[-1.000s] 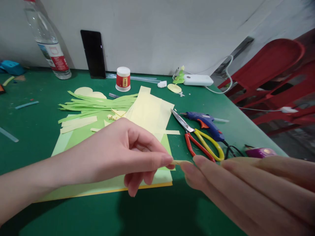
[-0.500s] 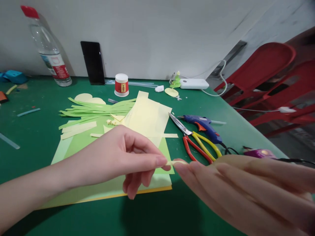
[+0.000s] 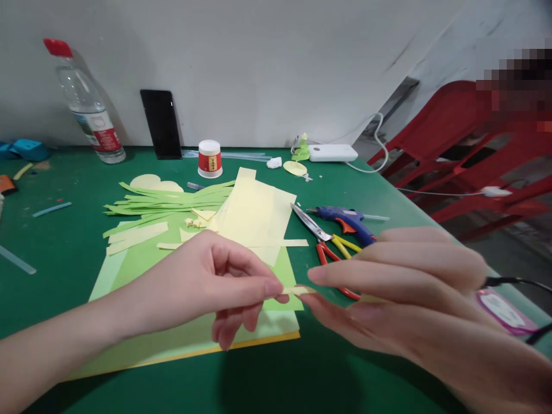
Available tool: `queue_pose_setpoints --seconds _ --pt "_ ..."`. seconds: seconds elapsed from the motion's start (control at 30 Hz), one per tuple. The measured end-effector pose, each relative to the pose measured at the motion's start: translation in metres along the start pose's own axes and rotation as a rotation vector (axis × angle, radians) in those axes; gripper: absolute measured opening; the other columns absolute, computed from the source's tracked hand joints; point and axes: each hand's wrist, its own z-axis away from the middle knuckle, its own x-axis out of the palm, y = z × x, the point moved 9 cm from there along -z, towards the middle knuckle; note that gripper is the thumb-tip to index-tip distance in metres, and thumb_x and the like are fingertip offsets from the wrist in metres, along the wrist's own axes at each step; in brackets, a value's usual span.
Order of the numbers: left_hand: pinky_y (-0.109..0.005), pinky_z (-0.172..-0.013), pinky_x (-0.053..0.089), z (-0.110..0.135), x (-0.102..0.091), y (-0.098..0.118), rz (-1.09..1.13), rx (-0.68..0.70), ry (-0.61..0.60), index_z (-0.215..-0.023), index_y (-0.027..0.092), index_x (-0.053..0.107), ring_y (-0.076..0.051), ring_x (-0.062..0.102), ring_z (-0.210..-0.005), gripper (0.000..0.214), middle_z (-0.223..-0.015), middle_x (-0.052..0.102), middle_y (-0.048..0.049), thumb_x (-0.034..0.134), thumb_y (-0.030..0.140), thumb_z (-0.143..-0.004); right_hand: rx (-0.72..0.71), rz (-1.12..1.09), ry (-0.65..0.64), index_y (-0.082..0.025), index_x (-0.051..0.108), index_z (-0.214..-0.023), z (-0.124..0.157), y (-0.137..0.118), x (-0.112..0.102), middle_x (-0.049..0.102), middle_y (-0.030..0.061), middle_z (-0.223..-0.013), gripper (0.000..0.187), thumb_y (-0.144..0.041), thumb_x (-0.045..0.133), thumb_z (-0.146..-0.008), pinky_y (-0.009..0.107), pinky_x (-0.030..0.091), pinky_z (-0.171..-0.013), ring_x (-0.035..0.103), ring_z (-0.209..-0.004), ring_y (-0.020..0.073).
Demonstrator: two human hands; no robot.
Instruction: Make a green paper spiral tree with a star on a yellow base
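My left hand (image 3: pixel 215 287) is closed, thumb and forefinger pinching a narrow pale-yellow paper strip (image 3: pixel 297 291) above the stacked sheets. My right hand (image 3: pixel 405 293) faces it from the right. Its thumb touches the strip's near part, while a fingertip is lifted a little off it. A bit of pale yellow shows between the right fingers, so the strip seems to run on into that hand; the rest is hidden. Beneath lie green and yellow paper sheets (image 3: pixel 138 339), cut green strips (image 3: pixel 185 201) and a cream sheet (image 3: pixel 259 210).
Scissors (image 3: pixel 313 223) and a blue glue gun (image 3: pixel 342 215) lie partly behind my right hand. A red-and-white paper cup (image 3: pixel 210 159), a phone (image 3: pixel 161 125) and a water bottle (image 3: pixel 95 115) stand at the wall. A small paper tree (image 3: pixel 301 149) is beside a white power strip (image 3: pixel 334 152).
My right hand has turned, and a fingertip has lifted away from the thumb, baring more of the strip. My left hand keeps its pinch. The view has tilted up slightly.
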Motion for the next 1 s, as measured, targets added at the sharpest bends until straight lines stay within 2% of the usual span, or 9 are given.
queue_pose_setpoints --seconds 0.07,0.17,0.3,0.4,0.5,0.67,0.83,0.93,1.0 --pt "-0.008 -0.042 0.042 0.000 0.001 0.000 0.004 0.003 -0.004 -0.070 0.014 0.067 -0.002 0.052 -0.039 0.018 -0.049 0.056 0.0059 0.056 0.020 -0.083 0.010 -0.034 0.023 -0.024 0.052 -0.078 -0.004 0.000 -0.006 0.049 -0.0018 -0.076 0.012 -0.015 0.060 -0.079 0.029 0.037 -0.067 0.043 -0.072 0.0130" --pt "-0.009 -0.042 0.041 -0.001 0.000 0.000 0.000 0.013 0.004 -0.071 0.015 0.066 -0.002 0.051 -0.039 0.017 -0.051 0.056 0.0061 0.056 0.021 -0.083 0.024 -0.056 -0.024 -0.022 0.056 -0.077 -0.008 0.003 -0.001 0.043 -0.0007 -0.074 0.007 -0.017 0.058 -0.081 0.028 0.035 -0.066 0.040 -0.071 0.0121" --pt "-0.009 -0.043 0.042 -0.001 -0.002 0.004 -0.053 0.061 0.046 -0.067 0.014 0.065 -0.001 0.049 -0.040 0.022 -0.054 0.059 0.0044 0.057 0.027 -0.082 -0.005 -0.083 -0.040 -0.022 0.054 -0.070 -0.014 0.003 0.004 0.042 -0.0006 -0.064 0.019 -0.017 0.047 -0.088 0.027 0.034 -0.064 0.038 -0.067 0.0124" --pt "-0.009 -0.043 0.042 0.000 -0.005 0.008 -0.106 0.115 0.090 -0.067 0.014 0.066 -0.001 0.049 -0.041 0.021 -0.059 0.061 0.0035 0.056 0.027 -0.081 0.004 -0.060 -0.036 -0.022 0.049 -0.067 -0.017 0.004 0.006 0.044 -0.0002 -0.064 0.024 -0.016 0.044 -0.089 0.026 0.035 -0.064 0.039 -0.068 0.0127" --pt "-0.010 -0.043 0.043 0.000 -0.007 0.009 -0.153 0.145 0.131 -0.072 0.014 0.068 -0.002 0.049 -0.041 0.018 -0.059 0.062 0.0026 0.057 0.026 -0.080 0.011 -0.076 -0.013 -0.023 0.047 -0.067 -0.016 0.005 0.006 0.043 -0.0011 -0.063 0.022 -0.013 0.046 -0.087 0.025 0.037 -0.065 0.040 -0.067 0.0119" --pt "-0.009 -0.042 0.042 0.000 -0.006 0.012 -0.177 0.180 0.138 -0.065 0.015 0.067 -0.002 0.048 -0.040 0.020 -0.058 0.063 0.0032 0.057 0.023 -0.079 0.047 -0.173 -0.061 -0.023 0.056 -0.075 -0.010 0.012 0.011 0.029 -0.0048 -0.051 0.012 -0.011 0.056 -0.078 0.024 0.037 -0.061 0.040 -0.057 0.0104" --pt "-0.009 -0.040 0.041 0.001 -0.006 0.012 -0.157 0.180 0.138 -0.065 0.016 0.068 -0.003 0.048 -0.039 0.018 -0.054 0.061 0.0042 0.058 0.023 -0.079 0.015 -0.162 -0.039 -0.021 0.056 -0.076 -0.011 0.010 0.007 0.038 -0.0040 -0.055 0.009 -0.012 0.058 -0.077 0.024 0.038 -0.059 0.037 -0.054 0.0092" --pt "-0.010 -0.040 0.041 0.001 -0.007 0.011 -0.162 0.166 0.134 -0.066 0.016 0.068 -0.003 0.049 -0.039 0.019 -0.055 0.061 0.0038 0.058 0.025 -0.079 -0.036 -0.163 0.031 -0.020 0.055 -0.076 -0.005 0.006 0.003 0.042 -0.0037 -0.062 0.018 -0.004 0.062 -0.072 0.023 0.041 -0.068 0.039 -0.061 0.0083" --pt "-0.010 -0.040 0.041 0.001 -0.006 0.010 -0.165 0.161 0.129 -0.067 0.016 0.068 -0.003 0.050 -0.040 0.018 -0.054 0.061 0.0039 0.057 0.023 -0.079 -0.057 -0.116 -0.022 -0.023 0.055 -0.078 0.004 0.005 0.011 0.047 -0.0051 -0.065 0.023 -0.002 0.063 -0.071 0.023 0.040 -0.075 0.041 -0.065 0.0081"
